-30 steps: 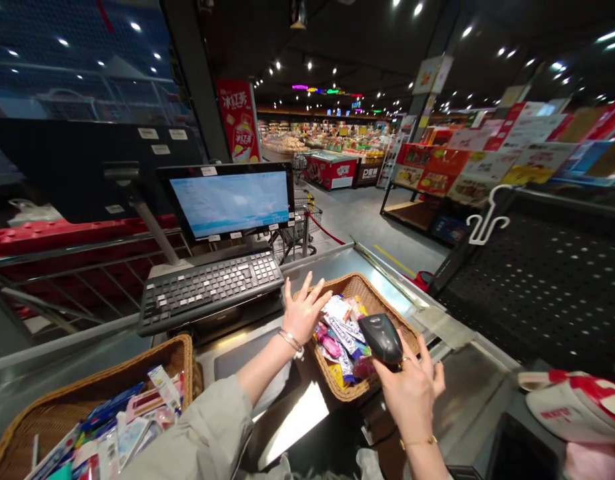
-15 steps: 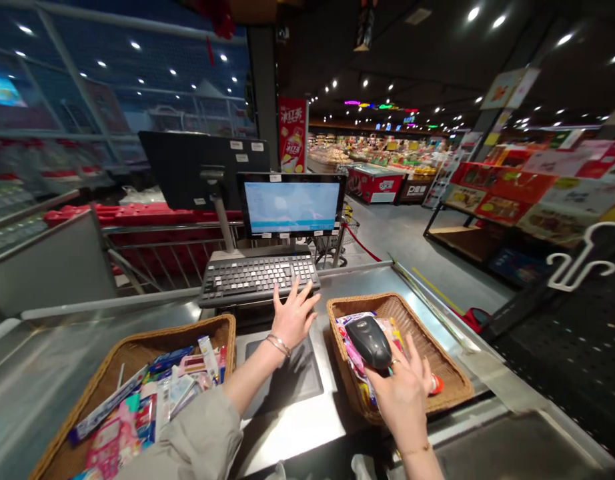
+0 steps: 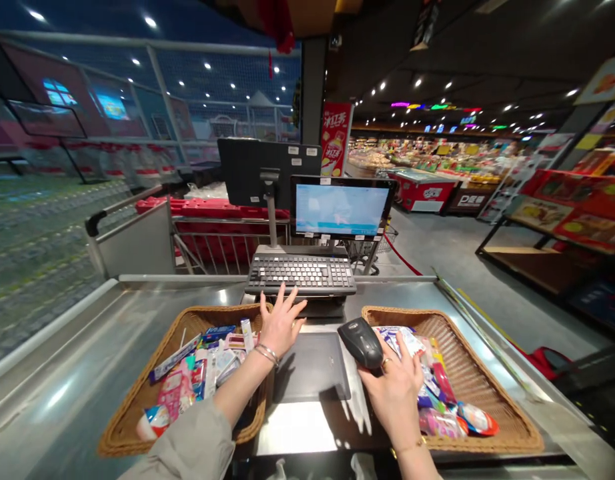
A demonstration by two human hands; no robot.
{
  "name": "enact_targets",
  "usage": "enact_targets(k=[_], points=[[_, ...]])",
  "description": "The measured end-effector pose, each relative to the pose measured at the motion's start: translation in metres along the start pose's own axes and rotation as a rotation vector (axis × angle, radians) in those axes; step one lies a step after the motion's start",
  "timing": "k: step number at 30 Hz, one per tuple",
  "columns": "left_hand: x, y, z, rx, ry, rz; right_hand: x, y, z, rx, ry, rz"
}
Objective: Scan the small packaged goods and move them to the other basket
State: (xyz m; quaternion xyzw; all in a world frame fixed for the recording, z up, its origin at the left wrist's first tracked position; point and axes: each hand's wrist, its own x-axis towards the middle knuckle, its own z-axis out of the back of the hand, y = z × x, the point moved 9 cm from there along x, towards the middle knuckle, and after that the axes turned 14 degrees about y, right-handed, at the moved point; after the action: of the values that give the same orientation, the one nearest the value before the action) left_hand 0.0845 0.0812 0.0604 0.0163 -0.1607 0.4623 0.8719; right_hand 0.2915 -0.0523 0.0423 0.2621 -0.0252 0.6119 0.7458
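from the head view, the right grip (image 3: 395,393) is closed around a black handheld scanner (image 3: 362,343), held over a wicker basket (image 3: 392,311) of packets (image 3: 440,422). the left grip (image 3: 282,327) is open, fingers spread, just over the corner of a second basket (image 3: 202,311), near the keyboard (image 3: 301,273) on the steel bench (image 3: 72,393).

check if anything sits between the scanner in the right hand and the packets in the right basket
Nothing visible does: the handheld barcode scanner in the right hand is over the packets in the wicker basket.
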Motion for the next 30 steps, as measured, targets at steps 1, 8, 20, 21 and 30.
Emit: enact_targets(k=[1,8,20,21,30], points=[[-0.005,0.006,-0.001,0.001,0.001,0.014,0.001,0.003,-0.003,0.006,0.015,0.009],[-0.039,0.047,-0.006,-0.005,0.029,0.133,0.005,0.026,-0.024,0.036,0.073,0.086],[-0.102,0.113,-0.006,0.018,0.084,0.378,0.017,0.078,-0.072,0.127,0.224,0.223],[-0.107,0.118,-0.006,0.025,0.09,0.396,0.018,0.082,-0.076,0.134,0.239,0.235],[-0.141,0.148,-0.016,0.053,0.152,0.509,0.019,0.111,-0.102,0.199,0.347,0.299]])
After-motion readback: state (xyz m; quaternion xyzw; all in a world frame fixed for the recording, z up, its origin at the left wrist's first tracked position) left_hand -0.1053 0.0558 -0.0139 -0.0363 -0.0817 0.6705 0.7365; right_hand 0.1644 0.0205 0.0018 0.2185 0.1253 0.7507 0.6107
